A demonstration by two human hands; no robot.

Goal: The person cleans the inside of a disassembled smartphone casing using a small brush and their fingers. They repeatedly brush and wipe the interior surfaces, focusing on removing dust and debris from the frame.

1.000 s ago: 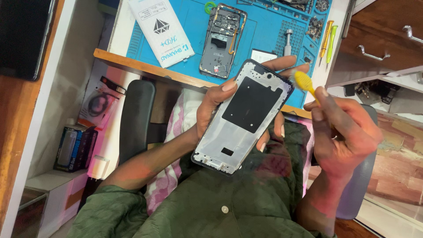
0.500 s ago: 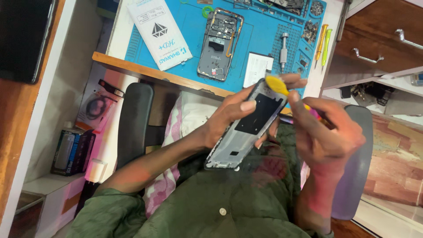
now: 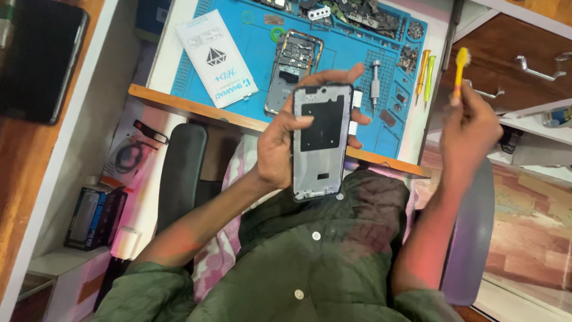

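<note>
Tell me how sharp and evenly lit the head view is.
Head view: left hand and phone frame are sharp; right hand with yellow brush slightly soft; reddish-pink tint on both forearms; blue mat evenly lit.

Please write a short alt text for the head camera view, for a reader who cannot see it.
The left hand holds a grey phone frame upright over the lap; the right hand lifts a yellow brush. Behind lies a blue repair mat with an opened phone.

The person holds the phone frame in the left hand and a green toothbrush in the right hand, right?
Not quite: the toothbrush in the right hand is yellow, not green. The head view shows it. The left hand does hold the phone frame.
</note>
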